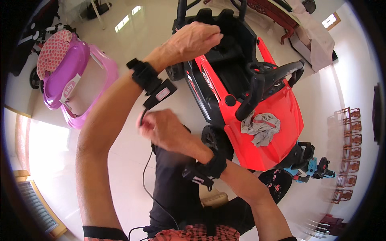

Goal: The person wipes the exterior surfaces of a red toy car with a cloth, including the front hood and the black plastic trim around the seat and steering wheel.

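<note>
My left hand (197, 37) is curled closed above the seat of a red and black ride-on toy car (262, 144), and nothing shows in it. A black strap with a small black device (161, 93) is around my left wrist. Below that device, my right hand (164, 129), blurred, has its fingers closed around the black cable (144, 116) coming from it. My right wrist wears a similar strap and device (197, 176). A crumpled grey cloth (264, 129) lies on the car's red hood, in front of its black steering wheel (256, 93).
A purple baby walker (105, 64) stands at the left, with a dotted pink cloth (55, 52) on it. A loose cable (144, 180) hangs beside my leg. Carved wooden furniture (268, 13) is at the top right, blue and black toy vehicles (312, 165) and wooden chairs (351, 150) at the right.
</note>
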### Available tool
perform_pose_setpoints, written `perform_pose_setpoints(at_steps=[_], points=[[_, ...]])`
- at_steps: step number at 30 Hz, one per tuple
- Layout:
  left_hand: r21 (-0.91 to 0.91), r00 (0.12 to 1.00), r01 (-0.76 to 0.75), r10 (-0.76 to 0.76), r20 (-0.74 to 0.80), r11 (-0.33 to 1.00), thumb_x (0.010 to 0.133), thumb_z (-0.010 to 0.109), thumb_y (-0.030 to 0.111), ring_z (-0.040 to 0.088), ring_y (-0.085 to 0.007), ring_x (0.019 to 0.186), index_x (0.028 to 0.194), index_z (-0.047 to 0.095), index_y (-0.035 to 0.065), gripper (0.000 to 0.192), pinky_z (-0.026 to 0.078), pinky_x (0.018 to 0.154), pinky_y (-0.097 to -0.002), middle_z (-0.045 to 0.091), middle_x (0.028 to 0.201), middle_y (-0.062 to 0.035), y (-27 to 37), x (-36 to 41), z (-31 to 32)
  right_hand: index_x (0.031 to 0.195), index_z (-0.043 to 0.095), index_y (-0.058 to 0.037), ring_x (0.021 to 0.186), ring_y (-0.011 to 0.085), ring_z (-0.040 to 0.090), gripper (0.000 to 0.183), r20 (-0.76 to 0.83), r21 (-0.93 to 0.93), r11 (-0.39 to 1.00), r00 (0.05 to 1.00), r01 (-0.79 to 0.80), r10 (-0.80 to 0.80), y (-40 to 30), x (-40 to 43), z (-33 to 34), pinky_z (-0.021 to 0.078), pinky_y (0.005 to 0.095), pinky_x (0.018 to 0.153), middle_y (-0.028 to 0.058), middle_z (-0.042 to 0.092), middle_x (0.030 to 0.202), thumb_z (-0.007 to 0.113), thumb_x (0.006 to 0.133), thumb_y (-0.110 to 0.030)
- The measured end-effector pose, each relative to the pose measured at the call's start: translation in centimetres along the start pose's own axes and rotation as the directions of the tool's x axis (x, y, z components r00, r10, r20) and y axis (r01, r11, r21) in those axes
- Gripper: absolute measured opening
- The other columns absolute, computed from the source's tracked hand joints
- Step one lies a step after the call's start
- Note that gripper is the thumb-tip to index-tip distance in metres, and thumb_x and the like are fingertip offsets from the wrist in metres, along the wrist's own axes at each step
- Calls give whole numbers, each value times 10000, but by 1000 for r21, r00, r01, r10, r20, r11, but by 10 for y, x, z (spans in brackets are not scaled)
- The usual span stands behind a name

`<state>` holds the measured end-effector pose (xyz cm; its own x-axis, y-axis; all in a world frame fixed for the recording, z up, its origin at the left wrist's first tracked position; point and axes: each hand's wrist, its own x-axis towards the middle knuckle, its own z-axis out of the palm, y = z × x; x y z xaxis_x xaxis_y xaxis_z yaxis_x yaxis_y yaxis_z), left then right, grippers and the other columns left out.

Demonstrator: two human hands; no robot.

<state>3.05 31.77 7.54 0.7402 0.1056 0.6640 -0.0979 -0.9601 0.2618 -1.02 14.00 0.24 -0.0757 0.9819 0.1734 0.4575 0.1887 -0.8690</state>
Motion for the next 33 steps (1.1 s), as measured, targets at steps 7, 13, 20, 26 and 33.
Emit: perform_pose_setpoints(at_steps=[7,13,20,26,33], points=[[-571,828,543,-507,241,615,986,471,300,636,-161,780,948,634,-1,345,522,721,-309,658,816,-83,62,-34,-4,1162,590,72,735,137,671,289,664,392,838,747,-379,28,-80,-50,-45,520,281,745,89,694,781,554,917,-76],[-737,648,636,-677,350,227,977,483,331,626,-154,857,986,647,14,357,512,787,-310,661,888,-67,138,-42,37,1118,644,20,775,144,695,281,308,532,723,896,-442,321,-46,-135,-91,543,266,697,87,692,917,540,984,-205],[-813,641,560,-705,304,160,961,516,322,633,-171,859,1004,644,16,335,507,777,-309,671,910,-96,161,-31,118,971,610,-93,648,95,560,197,-394,898,436,533,52,749,43,-201,-174,448,240,585,1,616,819,534,983,-275],[-868,460,457,-783,419,-196,947,537,276,638,-208,812,1003,620,-16,309,521,762,-350,665,889,-133,172,-61,169,890,538,-114,548,98,478,222,-659,734,576,169,360,733,102,-233,-238,383,254,486,-8,541,709,541,965,-323],[-872,378,481,-877,296,-87,932,540,260,636,-161,772,942,645,22,261,513,706,-314,669,810,-68,131,-117,186,912,541,-103,563,86,503,295,-761,634,762,-68,134,645,145,-252,-267,384,255,467,-5,554,720,533,974,-391]])
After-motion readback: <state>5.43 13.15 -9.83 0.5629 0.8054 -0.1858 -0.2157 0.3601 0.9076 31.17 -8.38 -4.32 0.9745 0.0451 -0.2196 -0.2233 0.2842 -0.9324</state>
